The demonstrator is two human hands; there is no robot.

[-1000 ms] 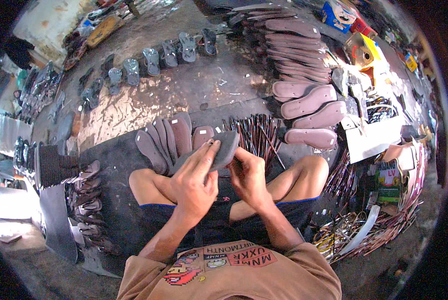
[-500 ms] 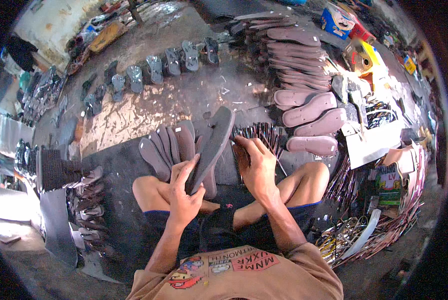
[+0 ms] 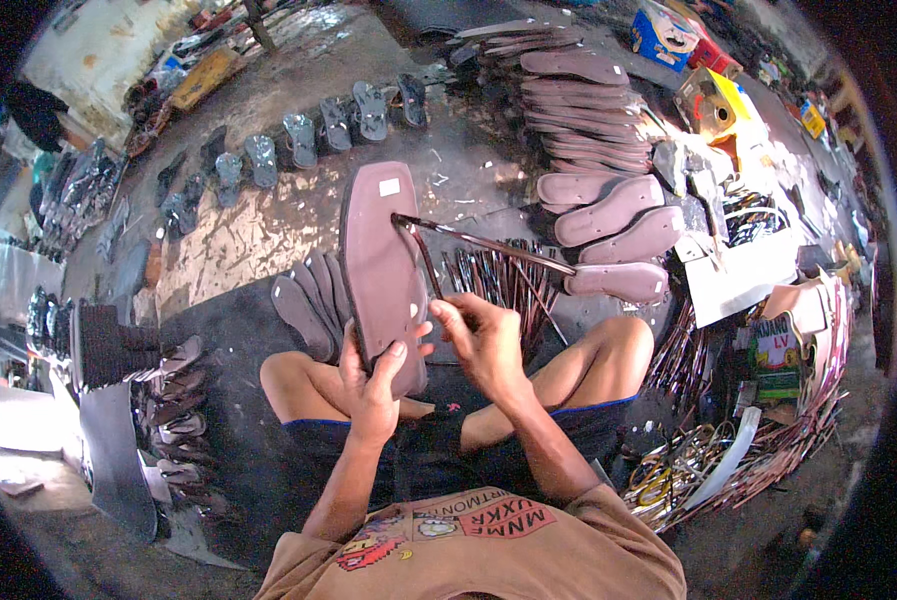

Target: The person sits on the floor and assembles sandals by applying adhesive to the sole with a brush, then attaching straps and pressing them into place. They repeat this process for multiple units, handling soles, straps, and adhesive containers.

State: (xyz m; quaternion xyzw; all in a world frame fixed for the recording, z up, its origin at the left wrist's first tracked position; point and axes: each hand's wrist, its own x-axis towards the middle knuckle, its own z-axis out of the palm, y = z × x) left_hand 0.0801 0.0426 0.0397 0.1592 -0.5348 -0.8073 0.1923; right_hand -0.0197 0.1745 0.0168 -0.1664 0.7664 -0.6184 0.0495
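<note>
A brownish-mauve sandal sole (image 3: 376, 265) with a small white label stands tilted up in front of me, its top face toward me. My left hand (image 3: 372, 392) is closed around its lower end, the thumb on the face. A thin dark, glossy strap (image 3: 488, 244) comes out of a hole in the sole's upper part. One strand stretches off to the right; the other runs down to my right hand (image 3: 488, 345), whose thumb and finger pinch its end. Beside my left knee several similar soles (image 3: 303, 305) lie fanned out. A bundle of dark straps (image 3: 483, 295) lies beyond my right hand.
Stacked soles (image 3: 583, 125) lie at the far right, with several loose soles (image 3: 608, 230) nearer. Finished-looking sandals (image 3: 300, 140) stand in a row at the back. Cartons (image 3: 713, 105) and a white bag (image 3: 738, 275) are on the right; more straps (image 3: 768, 470) lie near right.
The sole has turned from edge-on to show its labelled face, now more upright. The strap now shows through its hole, and my right hand has moved slightly lower and left.
</note>
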